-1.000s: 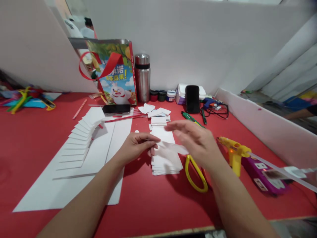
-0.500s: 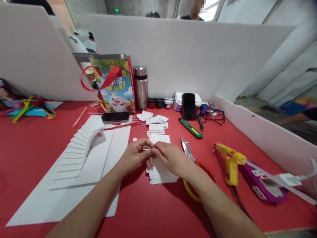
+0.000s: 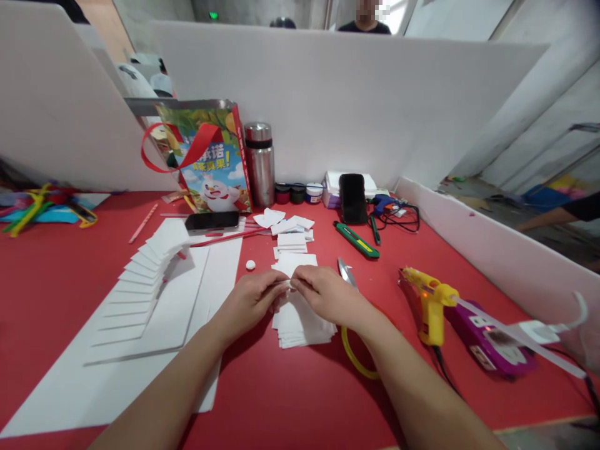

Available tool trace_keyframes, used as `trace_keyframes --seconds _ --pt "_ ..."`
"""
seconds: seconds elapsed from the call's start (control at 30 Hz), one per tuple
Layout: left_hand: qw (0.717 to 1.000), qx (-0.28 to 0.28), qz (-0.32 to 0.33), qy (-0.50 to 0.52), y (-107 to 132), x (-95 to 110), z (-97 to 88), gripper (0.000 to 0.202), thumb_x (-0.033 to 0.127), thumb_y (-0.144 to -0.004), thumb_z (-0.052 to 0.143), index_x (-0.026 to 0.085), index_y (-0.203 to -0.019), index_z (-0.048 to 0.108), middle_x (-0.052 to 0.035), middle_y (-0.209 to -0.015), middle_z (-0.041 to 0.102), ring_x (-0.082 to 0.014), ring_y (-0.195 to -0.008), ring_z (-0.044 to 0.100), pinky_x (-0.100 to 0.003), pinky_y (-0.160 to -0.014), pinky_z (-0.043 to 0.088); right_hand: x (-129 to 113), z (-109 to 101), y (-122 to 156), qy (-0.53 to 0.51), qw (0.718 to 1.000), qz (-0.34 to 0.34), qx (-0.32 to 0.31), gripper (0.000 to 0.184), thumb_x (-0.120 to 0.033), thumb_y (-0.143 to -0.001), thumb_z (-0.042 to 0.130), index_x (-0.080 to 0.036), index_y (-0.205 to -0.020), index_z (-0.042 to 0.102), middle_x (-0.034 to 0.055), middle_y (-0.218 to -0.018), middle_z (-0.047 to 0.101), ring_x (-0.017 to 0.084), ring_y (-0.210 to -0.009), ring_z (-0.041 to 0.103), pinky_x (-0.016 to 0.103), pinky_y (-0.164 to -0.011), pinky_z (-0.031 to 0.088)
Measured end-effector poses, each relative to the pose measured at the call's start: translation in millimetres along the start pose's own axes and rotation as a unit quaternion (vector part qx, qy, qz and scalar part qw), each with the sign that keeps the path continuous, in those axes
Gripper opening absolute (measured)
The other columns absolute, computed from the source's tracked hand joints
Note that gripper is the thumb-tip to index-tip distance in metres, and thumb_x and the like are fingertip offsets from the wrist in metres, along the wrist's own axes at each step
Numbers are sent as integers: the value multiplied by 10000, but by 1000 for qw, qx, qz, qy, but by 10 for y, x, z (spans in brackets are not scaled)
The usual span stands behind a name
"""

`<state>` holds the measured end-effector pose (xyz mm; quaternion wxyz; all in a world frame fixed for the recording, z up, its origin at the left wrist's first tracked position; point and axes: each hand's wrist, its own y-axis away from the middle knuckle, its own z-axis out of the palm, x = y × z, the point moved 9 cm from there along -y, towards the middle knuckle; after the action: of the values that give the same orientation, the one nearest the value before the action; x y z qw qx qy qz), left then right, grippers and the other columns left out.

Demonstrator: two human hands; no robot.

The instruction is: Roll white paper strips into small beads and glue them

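My left hand [image 3: 255, 297] and my right hand [image 3: 319, 289] meet over a stack of white paper pieces [image 3: 304, 325]. Both are closed, fingertips pinched on a small white piece of paper [image 3: 289, 285] that is mostly hidden by the fingers. Left of the hands stands a fan of white card steps [image 3: 135, 290] on a white board [image 3: 60, 390]. A small white round bit [image 3: 250, 265] lies just beyond my left hand. Scissors [image 3: 359, 356] with a yellow and orange handle lie partly under my right forearm.
A yellow glue gun [image 3: 431, 306] and a purple power strip [image 3: 492, 344] are at the right. Farther back are a green utility knife [image 3: 357, 240], phones [image 3: 352, 199], paint jars [image 3: 297, 194], a steel flask [image 3: 260, 165] and a printed bag [image 3: 206, 162]. White panels [image 3: 328, 106] edge the red table.
My fingers have shifted on the small paper piece, the fingertips now pinching it from both sides. The white round bit shows more fully. The whole view has shifted slightly.
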<state>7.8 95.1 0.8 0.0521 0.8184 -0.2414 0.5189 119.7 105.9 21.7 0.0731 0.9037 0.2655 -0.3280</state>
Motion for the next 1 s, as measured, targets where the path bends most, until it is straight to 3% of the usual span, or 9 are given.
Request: trace_keyframes --seconds 0.13,0.23,0.37,0.43,0.5,0.6,0.7,0.77,1.0 --pt "989 -1 69 -129 26 107 -7 210 210 -999 435 204 -975 643 -36 -774 695 -159 -687 633 -260 -670 458 50 34 -20 -63 997 25 -23 221 -215 -961 487 -174 -774 596 16 -742 610 136 -695 514 261 -620 321" --pt "949 41 163 -266 87 256 -4 209 131 -966 450 189 -1050 631 -72 -909 743 -190 -765 681 -276 -659 471 127 81 -13 -159 983 81 -49 237 -257 -949 503 -165 -779 640 2 -686 569 120 -640 477 248 -579 318" --pt "861 120 291 -399 230 518 51 263 78 -929 505 127 -1173 591 -106 -923 760 -212 -732 695 -300 -610 476 191 173 39 -354 918 165 -76 222 -286 -904 528 -169 -741 623 -57 -558 420 86 -484 332 237 -472 242" --pt "855 144 305 -394 262 594 38 256 83 -925 525 124 -1168 595 -106 -908 762 -211 -725 698 -302 -616 483 179 169 43 -395 900 169 -68 217 -288 -881 539 -170 -716 617 -63 -544 414 79 -464 311 239 -460 224" --pt "905 144 244 -316 205 551 -44 196 131 -942 531 153 -1112 625 -88 -898 758 -197 -734 700 -297 -650 498 150 92 20 -357 924 135 -35 217 -277 -870 546 -166 -703 630 -54 -555 441 82 -491 341 239 -482 244" --pt "993 86 38 -73 71 189 -98 175 280 -972 516 191 -1064 635 -36 -814 723 -144 -604 656 -258 -581 490 55 -60 -2 -211 976 52 23 202 -206 -865 533 -163 -692 627 -28 -615 517 96 -577 418 242 -546 285" --pt "974 -7 -123 193 61 -118 98 331 433 -1007 388 186 -989 608 7 -617 623 -126 -416 556 -222 -383 336 -78 -110 16 -102 994 -22 39 214 -163 -893 500 -166 -710 610 -16 -654 564 102 -610 456 247 -581 298" --pt "946 -48 -167 276 74 -183 210 346 452 -998 404 178 -879 578 2 -622 614 -107 -383 531 -212 -358 255 -154 -116 37 -64 995 -61 41 201 -172 -920 491 -166 -755 605 -7 -692 587 106 -635 478 246 -601 308" --pt "962 -56 -156 215 100 -122 206 311 451 -1000 444 193 -829 481 52 -629 533 -72 -433 463 -217 -447 338 -212 -111 70 -10 995 -92 47 182 -170 -930 491 -173 -753 533 -4 -717 570 110 -659 475 248 -608 301"
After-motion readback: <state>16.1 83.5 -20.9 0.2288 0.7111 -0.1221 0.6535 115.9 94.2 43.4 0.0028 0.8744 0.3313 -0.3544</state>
